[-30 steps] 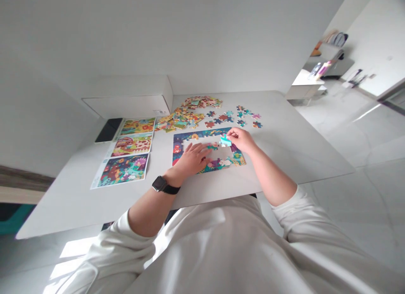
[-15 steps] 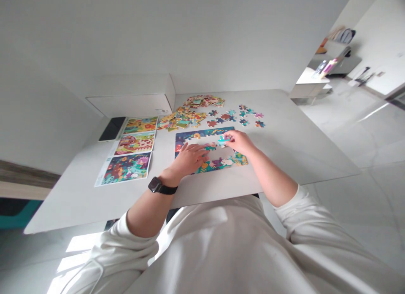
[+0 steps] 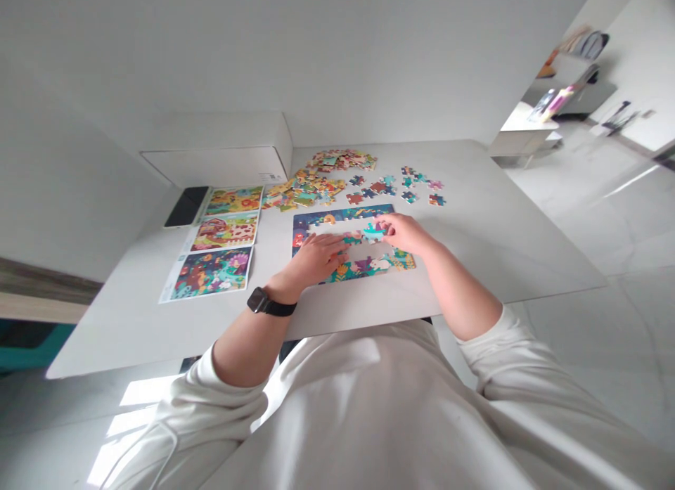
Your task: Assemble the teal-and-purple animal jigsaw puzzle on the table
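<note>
A partly assembled jigsaw puzzle [image 3: 348, 214] lies on the table, its border joined around a bare middle with a few joined pieces inside. My left hand [image 3: 315, 256] rests flat on the left part of it, fingers stretched out and covering some of the border. Between the fingertips of my right hand [image 3: 405, 234] is a teal puzzle piece [image 3: 373, 230], over the upper right of the bare middle. Whether that piece touches its neighbours cannot be made out.
Loose pieces [image 3: 378, 188] lie behind the puzzle, with a yellowish pile [image 3: 306, 193] and a reddish pile [image 3: 342, 159] farther left. A picture sheet [image 3: 214, 272], a dark phone [image 3: 186, 207] and a white box [image 3: 211, 165] occupy the table's left side.
The camera view has shifted slightly, moving the table up in the picture. In my right hand the teal piece has turned a little, showing more of its face. My left hand stays in place.
</note>
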The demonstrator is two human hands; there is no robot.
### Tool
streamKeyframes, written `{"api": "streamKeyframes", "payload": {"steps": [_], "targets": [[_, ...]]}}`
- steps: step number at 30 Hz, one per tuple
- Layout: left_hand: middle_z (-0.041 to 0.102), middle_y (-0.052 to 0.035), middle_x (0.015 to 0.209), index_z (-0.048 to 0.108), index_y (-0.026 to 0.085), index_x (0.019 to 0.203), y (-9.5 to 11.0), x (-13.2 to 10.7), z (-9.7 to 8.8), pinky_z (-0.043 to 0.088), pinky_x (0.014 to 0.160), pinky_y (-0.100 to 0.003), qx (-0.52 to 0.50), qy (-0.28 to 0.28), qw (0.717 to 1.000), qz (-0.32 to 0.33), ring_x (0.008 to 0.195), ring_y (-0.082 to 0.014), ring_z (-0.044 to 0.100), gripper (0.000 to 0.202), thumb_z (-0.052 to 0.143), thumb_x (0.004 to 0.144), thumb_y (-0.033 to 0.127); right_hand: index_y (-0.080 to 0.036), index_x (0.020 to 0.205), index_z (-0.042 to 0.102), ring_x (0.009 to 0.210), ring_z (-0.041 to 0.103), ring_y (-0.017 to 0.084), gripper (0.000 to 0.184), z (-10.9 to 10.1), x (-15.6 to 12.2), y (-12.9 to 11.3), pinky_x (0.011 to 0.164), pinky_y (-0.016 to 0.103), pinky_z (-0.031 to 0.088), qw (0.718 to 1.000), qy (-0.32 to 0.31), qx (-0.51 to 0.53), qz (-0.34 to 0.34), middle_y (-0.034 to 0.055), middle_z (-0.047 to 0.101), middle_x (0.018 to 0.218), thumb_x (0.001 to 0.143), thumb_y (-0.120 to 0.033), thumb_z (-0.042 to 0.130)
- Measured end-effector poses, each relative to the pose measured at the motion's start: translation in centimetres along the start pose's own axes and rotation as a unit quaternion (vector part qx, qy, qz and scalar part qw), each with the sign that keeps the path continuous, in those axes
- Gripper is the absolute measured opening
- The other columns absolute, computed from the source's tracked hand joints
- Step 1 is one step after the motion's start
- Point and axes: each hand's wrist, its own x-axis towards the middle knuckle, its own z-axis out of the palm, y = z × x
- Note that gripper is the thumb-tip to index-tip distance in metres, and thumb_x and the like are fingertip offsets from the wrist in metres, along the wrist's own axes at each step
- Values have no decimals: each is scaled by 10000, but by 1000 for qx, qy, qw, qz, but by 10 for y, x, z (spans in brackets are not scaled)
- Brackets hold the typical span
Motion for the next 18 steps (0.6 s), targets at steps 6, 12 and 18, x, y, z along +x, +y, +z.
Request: {"api": "streamKeyframes", "payload": {"steps": [6, 12, 18], "targets": [[668, -102, 1577, 760, 277, 1438, 0, 0, 1, 407, 1280, -578, 4, 0, 1000, -5, 1482, -355, 590, 474, 521, 1086, 485, -272, 1036, 826, 695, 628, 149, 323, -8, -3, 5, 697, 272, 497, 999, -28, 26, 5, -18, 750, 884, 726, -233, 909], [653, -112, 1592, 744, 266, 1465, 0, 0, 2, 412, 1277, -572, 12, 4, 1000, -2, 1486, -359, 584, 485, 514, 1091, 472, -260, 969, 816, 707, 648, 150, 304, -15, -5, 10, 699, 264, 495, 997, -78, 24, 10, -35, 736, 806, 702, -116, 835], [664, -129, 1575, 759, 243, 1444, 3, 0, 0, 434, 1262, -562, 16, 8, 1000, -1, 1474, -371, 593, 472, 534, 1083, 447, -275, 912, 800, 720, 678, 170, 290, -24, -9, 10, 710, 282, 496, 994, -105, 14, 24, -45, 755, 772, 682, -107, 854]]}}
